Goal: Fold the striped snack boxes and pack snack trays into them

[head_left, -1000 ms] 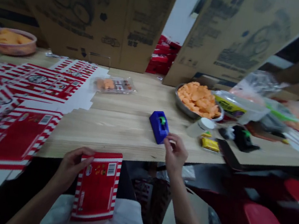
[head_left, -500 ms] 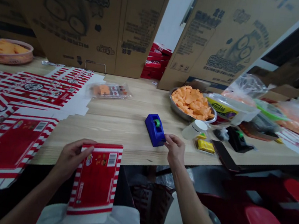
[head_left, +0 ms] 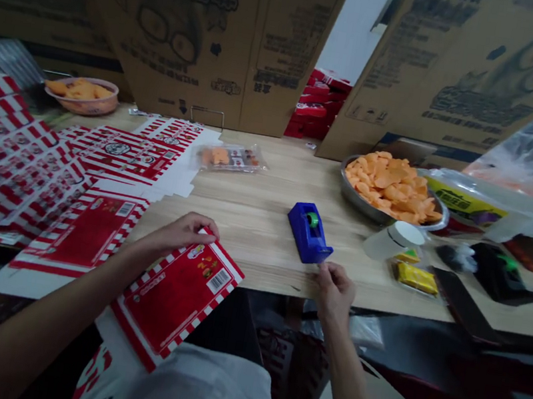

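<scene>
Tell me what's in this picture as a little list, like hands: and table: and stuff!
Left hand: holds the top edge of a tilted red striped box.
Right hand: fingers pinched just in front of the blue tape dispenser; whether it touches is unclear.
Table: wooden, with flat striped boxes on the left.
Snacks: metal bowl of orange chips.
Nearby: white cup on its side, yellow packet.
</scene>
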`<move>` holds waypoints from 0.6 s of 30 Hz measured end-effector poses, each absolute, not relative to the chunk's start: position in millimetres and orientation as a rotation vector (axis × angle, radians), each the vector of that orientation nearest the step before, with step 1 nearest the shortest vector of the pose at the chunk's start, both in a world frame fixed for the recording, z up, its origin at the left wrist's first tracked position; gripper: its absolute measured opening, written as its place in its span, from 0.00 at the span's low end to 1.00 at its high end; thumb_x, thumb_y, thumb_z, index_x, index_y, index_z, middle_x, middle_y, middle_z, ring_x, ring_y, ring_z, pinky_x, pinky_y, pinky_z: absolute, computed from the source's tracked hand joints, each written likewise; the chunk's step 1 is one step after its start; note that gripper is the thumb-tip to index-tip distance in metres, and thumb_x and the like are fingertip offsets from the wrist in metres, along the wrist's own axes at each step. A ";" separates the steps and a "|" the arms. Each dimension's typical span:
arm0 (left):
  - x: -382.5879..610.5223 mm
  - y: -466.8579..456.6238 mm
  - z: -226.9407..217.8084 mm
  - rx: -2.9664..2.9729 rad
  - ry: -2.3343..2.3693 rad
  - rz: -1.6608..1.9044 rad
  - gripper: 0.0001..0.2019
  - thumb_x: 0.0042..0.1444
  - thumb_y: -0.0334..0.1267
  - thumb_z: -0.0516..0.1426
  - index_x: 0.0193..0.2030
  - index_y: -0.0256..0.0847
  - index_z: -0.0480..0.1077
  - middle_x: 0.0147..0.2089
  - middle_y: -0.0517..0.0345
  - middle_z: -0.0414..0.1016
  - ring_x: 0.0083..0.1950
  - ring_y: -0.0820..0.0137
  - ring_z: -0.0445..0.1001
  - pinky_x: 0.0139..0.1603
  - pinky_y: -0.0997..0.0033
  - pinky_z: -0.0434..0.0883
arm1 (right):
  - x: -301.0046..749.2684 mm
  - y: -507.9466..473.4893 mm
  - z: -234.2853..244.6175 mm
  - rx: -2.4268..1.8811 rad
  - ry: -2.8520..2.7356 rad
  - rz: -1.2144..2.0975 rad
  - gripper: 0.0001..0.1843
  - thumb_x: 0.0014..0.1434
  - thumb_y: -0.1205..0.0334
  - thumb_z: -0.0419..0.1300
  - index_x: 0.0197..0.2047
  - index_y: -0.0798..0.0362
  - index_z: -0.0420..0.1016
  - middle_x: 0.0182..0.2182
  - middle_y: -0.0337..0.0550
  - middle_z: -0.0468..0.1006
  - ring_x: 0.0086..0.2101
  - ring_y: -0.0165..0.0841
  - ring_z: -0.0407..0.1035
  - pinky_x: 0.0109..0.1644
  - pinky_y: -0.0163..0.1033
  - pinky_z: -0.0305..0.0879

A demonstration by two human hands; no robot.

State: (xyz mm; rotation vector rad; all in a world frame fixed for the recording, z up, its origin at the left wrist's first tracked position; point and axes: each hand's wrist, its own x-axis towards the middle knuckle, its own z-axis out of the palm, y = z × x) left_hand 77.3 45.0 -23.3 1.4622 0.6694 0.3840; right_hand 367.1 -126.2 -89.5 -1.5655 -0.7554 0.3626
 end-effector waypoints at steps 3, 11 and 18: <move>84.8 42.1 -24.6 1.555 0.572 0.265 0.08 0.42 0.40 0.65 0.24 0.37 0.76 0.19 0.61 0.72 0.20 0.75 0.65 0.22 0.77 0.61 | 326.8 -115.3 -60.7 -1.452 -1.232 0.740 0.15 0.55 0.53 0.60 0.22 0.53 0.70 0.26 0.39 0.69 0.29 0.31 0.64 0.33 0.35 0.60; 82.4 37.8 -35.1 1.583 0.449 0.167 0.10 0.45 0.41 0.63 0.30 0.35 0.77 0.25 0.59 0.76 0.25 0.75 0.67 0.27 0.79 0.63 | 259.1 -63.3 -31.7 -1.562 -2.061 0.873 0.12 0.53 0.61 0.63 0.22 0.55 0.68 0.24 0.37 0.67 0.26 0.27 0.60 0.29 0.32 0.53; 64.2 36.0 -12.2 1.544 0.365 0.174 0.12 0.45 0.42 0.64 0.31 0.34 0.77 0.24 0.59 0.75 0.24 0.76 0.66 0.26 0.79 0.61 | 251.6 -48.1 -48.9 -1.235 -1.514 1.921 0.29 0.39 0.44 0.70 0.37 0.55 0.70 0.28 0.37 0.73 0.27 0.29 0.67 0.32 0.35 0.62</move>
